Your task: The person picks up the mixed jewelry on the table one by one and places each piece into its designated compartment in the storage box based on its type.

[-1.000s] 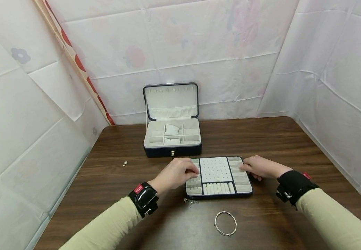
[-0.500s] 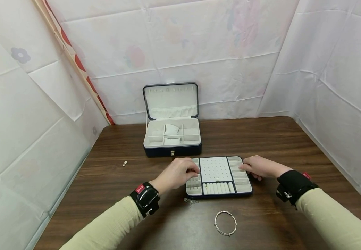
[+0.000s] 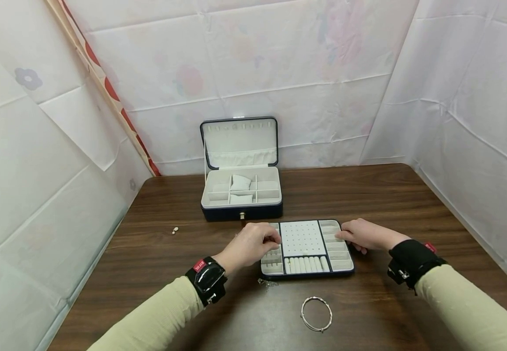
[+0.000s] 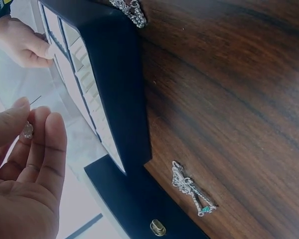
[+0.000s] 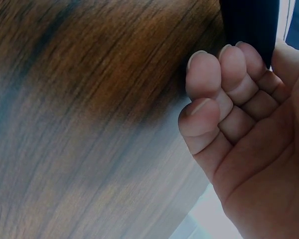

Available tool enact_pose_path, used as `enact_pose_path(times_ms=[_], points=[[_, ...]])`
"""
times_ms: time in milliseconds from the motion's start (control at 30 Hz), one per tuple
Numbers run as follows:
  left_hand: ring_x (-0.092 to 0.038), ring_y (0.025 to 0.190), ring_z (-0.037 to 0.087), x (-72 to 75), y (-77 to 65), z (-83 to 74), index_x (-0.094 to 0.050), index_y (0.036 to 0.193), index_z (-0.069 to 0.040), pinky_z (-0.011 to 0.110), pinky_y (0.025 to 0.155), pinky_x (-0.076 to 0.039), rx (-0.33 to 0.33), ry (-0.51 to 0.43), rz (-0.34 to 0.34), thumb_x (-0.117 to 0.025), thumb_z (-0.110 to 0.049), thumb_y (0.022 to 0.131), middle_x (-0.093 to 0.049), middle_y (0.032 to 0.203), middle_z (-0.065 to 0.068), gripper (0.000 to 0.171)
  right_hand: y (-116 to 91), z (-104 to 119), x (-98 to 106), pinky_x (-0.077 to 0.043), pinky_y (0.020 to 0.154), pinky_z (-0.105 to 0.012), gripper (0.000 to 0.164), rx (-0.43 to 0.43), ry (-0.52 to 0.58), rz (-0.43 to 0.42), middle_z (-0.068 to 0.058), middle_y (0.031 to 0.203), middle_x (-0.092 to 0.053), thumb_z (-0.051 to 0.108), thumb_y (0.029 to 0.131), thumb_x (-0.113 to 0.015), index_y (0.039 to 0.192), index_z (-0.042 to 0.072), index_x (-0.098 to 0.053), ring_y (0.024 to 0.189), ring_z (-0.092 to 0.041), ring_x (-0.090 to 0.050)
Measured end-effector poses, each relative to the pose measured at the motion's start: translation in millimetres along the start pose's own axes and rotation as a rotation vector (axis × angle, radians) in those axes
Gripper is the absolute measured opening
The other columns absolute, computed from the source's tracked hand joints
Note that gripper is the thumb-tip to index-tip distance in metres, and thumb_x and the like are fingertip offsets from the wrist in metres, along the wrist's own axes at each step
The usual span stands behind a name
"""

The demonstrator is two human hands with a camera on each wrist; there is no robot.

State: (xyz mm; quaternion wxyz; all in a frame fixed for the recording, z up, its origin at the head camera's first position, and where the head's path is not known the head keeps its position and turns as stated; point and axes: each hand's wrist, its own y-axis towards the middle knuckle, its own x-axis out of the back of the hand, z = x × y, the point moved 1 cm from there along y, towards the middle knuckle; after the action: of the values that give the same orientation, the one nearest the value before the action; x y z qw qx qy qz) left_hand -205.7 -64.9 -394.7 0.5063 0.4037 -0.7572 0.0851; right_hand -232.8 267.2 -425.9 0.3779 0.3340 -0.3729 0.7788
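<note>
Left hand [image 3: 249,243] pinches a small shiny piece [image 4: 28,130]; right hand [image 3: 365,233] grips the tray [image 3: 302,238]

Both forearms angle inward across the tabletop [image 3: 411,204] from its near side. The left hand hovers above the tray's left compartments, fingers bent toward the thumb and clamped on the small shiny piece. The right hand reaches in from the tabletop's right edge and is clamped on the tray's side, its other fingers curled outside.

The tray lies near the middle of the tabletop. Just behind it, toward the far edge, stands an open box [image 3: 262,212]. A tangled chain [image 3: 266,282] lies just beside the tray's near left corner; a bangle [image 3: 316,298] lies closer to the tabletop's near side.
</note>
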Motion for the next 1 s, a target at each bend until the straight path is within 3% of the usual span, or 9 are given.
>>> enact_pose_path(times_ms=[733, 1000], points=[[-0.059, 0.075, 0.004, -13.4, -1.6, 8.1, -0.072, 0.09, -0.009, 0.022, 0.068, -0.051, 0.123, -0.151, 0.03, -0.075, -0.005, 0.09, -0.068, 0.083, -0.006, 0.005, 1, -2, -2, -0.046, 0.058, -0.032, 0.033, -0.011, -0.007, -0.002, -0.003, 0.064, -0.053, 0.032, 0.109, -0.05, 0.084, 0.01, -0.055, 0.051, -0.016, -0.053], [-0.057, 0.076, 0.003, -15.1, -1.1, 7.7, -0.075, 0.088, -0.01, 0.022, 0.069, -0.051, 0.106, -0.133, 0.029, -0.075, -0.009, 0.092, -0.069, 0.084, -0.006, 0.005, 1, -2, -2, -0.046, 0.06, -0.032, 0.032, -0.014, -0.001, 0.004, -0.003, 0.064, -0.053, 0.032, 0.109, -0.049, 0.086, 0.01, -0.055, 0.051, -0.017, -0.053]])
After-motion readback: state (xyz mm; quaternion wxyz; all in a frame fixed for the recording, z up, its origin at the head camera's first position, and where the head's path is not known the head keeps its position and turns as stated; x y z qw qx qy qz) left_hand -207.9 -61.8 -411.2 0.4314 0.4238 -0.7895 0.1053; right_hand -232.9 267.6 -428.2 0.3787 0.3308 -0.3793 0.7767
